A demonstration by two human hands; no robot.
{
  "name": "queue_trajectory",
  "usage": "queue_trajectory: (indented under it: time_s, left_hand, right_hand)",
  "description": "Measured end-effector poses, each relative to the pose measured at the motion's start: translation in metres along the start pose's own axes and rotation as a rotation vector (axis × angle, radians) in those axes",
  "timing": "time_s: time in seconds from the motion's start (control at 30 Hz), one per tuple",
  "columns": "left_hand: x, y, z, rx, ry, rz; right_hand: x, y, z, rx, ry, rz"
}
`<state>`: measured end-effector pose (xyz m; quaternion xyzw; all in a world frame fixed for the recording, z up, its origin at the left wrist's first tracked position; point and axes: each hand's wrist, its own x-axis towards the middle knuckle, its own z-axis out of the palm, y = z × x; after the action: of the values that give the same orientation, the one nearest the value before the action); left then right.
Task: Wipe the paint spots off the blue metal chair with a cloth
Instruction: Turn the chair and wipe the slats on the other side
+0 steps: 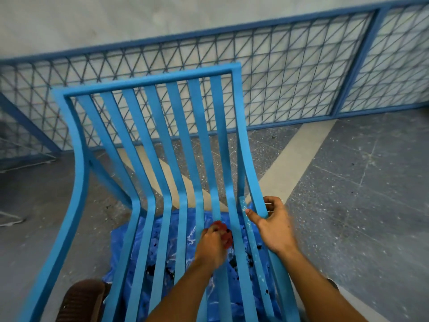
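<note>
The blue metal chair (148, 135) with long slats fills the middle of the view, its backrest rising away from me. My left hand (212, 245) presses a red cloth (224, 232) against a seat slat near the right side. My right hand (272, 225) grips the chair's right side rail, thumb on the inner face. Pale paint spots (244, 206) speckle the narrow slat just left of that thumb and run down it toward me.
A blue plastic sheet (120, 242) with dark stains lies on the floor under the seat. A blue mesh fence panel (290, 66) leans on the wall behind. A brown sandal (81, 298) shows at bottom left. Speckled grey floor surrounds the chair.
</note>
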<state>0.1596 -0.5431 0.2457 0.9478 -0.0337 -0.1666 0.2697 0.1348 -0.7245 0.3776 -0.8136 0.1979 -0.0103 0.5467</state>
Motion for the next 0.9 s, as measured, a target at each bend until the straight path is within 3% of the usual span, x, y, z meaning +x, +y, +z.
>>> queue_trajectory:
  time_s: [0.1,0.23,0.43,0.57,0.7,0.9]
  left_hand:
    - [-0.013,0.005,-0.020,-0.162,0.044,-0.066]
    - [0.001,0.026,-0.063,-0.474,0.308,-0.134]
    - [0.047,0.139,-0.178,-0.654,0.708,0.103]
    - [0.086,0.200,-0.229,-0.438,0.801,0.259]
    - [0.126,0.217,-0.234,0.041,0.680,0.340]
    - [0.122,0.212,-0.212,0.383,0.599,0.397]
  right_hand:
    - [-0.002,0.000,0.000,-0.052,0.026,-0.025]
    - [-0.006,-0.005,0.001,-0.165,0.063,-0.094]
    - [-0.004,-0.008,-0.001,-0.198,0.065,-0.137]
    - [-0.001,-0.008,0.000,-0.211,0.076,-0.148]
    - [0.002,-0.003,0.001,-0.234,0.074,-0.161]
    - [0.008,0.000,0.004,-0.213,0.087,-0.170]
